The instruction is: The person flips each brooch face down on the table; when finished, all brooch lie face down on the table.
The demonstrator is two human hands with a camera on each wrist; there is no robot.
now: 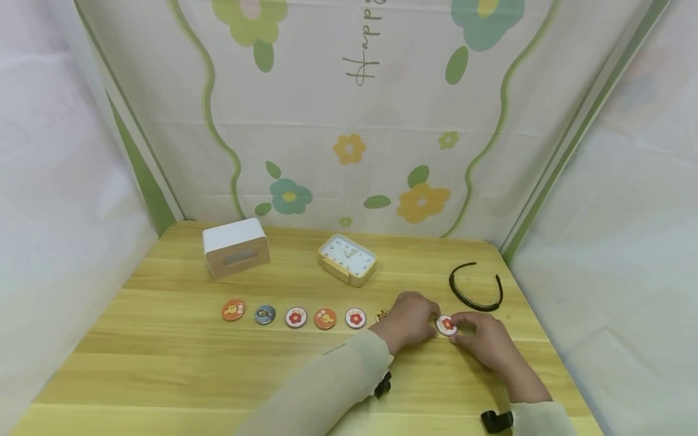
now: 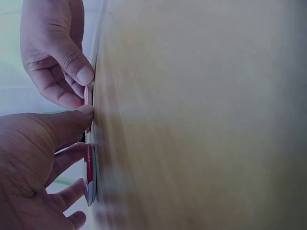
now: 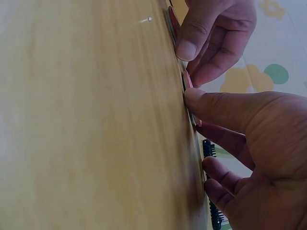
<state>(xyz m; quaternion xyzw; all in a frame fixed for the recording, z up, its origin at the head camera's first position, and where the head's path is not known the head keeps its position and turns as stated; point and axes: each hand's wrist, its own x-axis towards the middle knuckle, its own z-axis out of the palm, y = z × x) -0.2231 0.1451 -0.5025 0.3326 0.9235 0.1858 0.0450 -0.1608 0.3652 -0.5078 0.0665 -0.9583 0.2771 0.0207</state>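
Note:
A round white pin badge with a red flower (image 1: 446, 325) lies on the table at the right end of a row. My right hand (image 1: 487, 339) pinches its right side between thumb and forefinger. At its left edge, the thumb and forefinger of my left hand (image 1: 410, 320) hold it too. Beside the lower fingers of the left hand, another badge (image 2: 90, 175) shows edge-on in the left wrist view. A yellow patterned badge (image 1: 381, 315) is partly covered by the left hand.
Further left in the row are white flower badges (image 1: 355, 318), orange thumb badges (image 1: 233, 310) and a blue picture badge (image 1: 265, 314). Behind stand a tissue box (image 1: 237, 248) and a clock (image 1: 348, 259). A black toothed headband (image 1: 474, 303) lies behind the right hand.

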